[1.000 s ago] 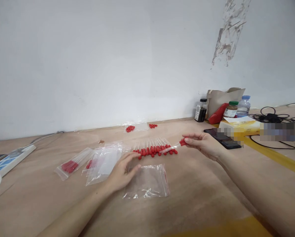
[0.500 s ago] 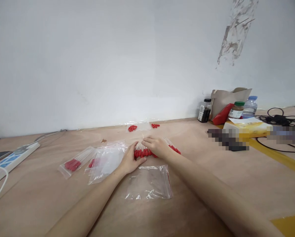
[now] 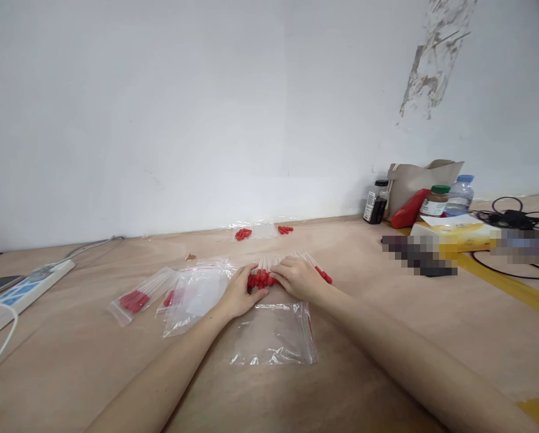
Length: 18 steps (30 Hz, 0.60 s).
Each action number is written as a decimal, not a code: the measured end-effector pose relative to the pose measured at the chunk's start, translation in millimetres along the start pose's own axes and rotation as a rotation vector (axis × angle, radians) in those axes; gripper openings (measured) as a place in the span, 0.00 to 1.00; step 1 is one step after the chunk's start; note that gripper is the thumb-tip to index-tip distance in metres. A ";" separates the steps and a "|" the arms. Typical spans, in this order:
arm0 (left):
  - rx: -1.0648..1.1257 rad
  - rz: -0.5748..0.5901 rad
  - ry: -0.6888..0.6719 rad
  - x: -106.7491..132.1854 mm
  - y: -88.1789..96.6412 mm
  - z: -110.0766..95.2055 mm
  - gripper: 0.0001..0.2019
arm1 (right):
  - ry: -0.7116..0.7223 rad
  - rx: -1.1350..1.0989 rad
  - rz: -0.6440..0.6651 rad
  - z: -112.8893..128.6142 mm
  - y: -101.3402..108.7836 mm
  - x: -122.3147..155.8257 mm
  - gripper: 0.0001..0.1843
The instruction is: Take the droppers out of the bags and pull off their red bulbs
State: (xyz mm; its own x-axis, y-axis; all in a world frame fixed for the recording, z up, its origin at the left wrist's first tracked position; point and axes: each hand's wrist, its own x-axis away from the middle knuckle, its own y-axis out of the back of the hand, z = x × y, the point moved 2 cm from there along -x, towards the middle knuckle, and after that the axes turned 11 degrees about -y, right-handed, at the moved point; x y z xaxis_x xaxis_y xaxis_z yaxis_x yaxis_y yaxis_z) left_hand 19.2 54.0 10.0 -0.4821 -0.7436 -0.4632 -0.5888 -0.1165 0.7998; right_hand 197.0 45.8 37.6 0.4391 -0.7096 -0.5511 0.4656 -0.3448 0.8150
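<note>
A row of clear droppers with red bulbs (image 3: 262,276) lies on the wooden surface in front of me. My left hand (image 3: 238,293) presses against the row's left end, fingers curled toward the red bulbs. My right hand (image 3: 300,278) lies over the row's right part, fingers bent down onto the droppers; a few red bulbs (image 3: 324,275) stick out past it. Both hands squeeze the row between them. An empty clear zip bag (image 3: 273,334) lies just below the hands.
Filled zip bags of droppers (image 3: 136,296) and more clear bags (image 3: 197,291) lie to the left. Loose red bulbs (image 3: 242,233) sit by the wall. A power strip (image 3: 14,291) is far left; bottles, a jar (image 3: 434,200), tissue box and cables stand at right.
My right hand, which held one dropper out to the right, has come back onto the row. My left hand moved up from the empty bag to the row's left end.
</note>
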 end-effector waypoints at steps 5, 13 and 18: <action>-0.179 -0.013 -0.162 -5.5 26.7 -25.0 0.24 | -0.296 -0.209 0.002 -7.1 26.2 45.1 0.12; 0.070 0.422 -0.471 41.6 17.4 -81.8 0.25 | -0.547 -0.325 0.276 6.4 30.4 85.2 0.21; 0.100 0.521 -0.364 50.6 11.8 -79.7 0.27 | -0.543 -0.421 0.393 -2.6 23.7 85.0 0.22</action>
State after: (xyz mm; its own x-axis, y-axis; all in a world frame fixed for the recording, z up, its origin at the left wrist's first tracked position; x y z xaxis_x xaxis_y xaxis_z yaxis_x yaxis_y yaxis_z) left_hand 39.6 -37.4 26.4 -0.9002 -0.4131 -0.1375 -0.2672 0.2747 0.9237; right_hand 247.3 -21.0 9.6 0.2453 -0.9693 0.0160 0.6537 0.1775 0.7357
